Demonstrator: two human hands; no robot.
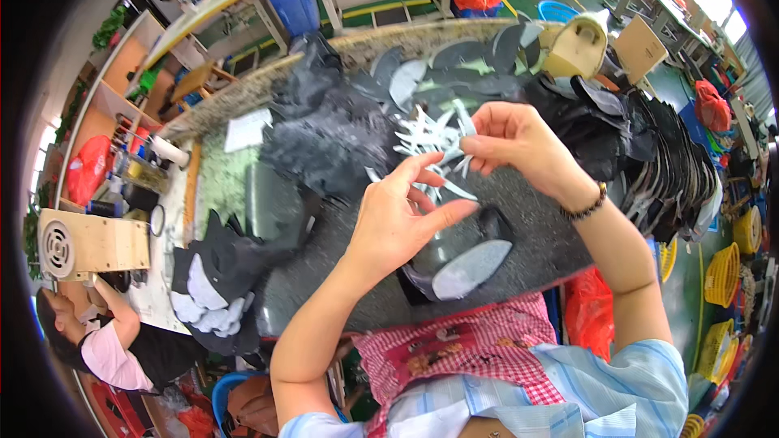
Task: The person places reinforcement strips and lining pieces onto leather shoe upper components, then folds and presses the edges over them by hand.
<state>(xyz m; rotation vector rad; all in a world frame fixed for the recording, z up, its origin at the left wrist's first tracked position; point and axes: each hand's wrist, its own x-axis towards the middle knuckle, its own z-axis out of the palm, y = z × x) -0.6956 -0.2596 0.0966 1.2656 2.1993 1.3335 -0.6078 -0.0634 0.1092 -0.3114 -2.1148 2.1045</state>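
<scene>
My right hand (523, 146), with a dark beaded bracelet at the wrist, pinches a pale blue-white strip (464, 117) between thumb and fingertips. My left hand (395, 215) hovers just beside it, thumb and fingers apart, with nothing visible gripped. Between and beyond the hands lies a tangled heap of similar pale, narrow strips (420, 135). On the dark tabletop (535, 235) near my apron rests a black curved piece (492, 223) with a light grey oval patch (472, 270). My left thumb partly overlaps the view of the nearby strips.
Crumpled black material (329, 134) lies left of the strips, with grey curved pieces (406, 81) behind. Stacked black pieces (677, 166) fill the right side. More black and grey pieces (215, 284) sit at left. A co-worker (122, 341) works by a beige machine (97, 245).
</scene>
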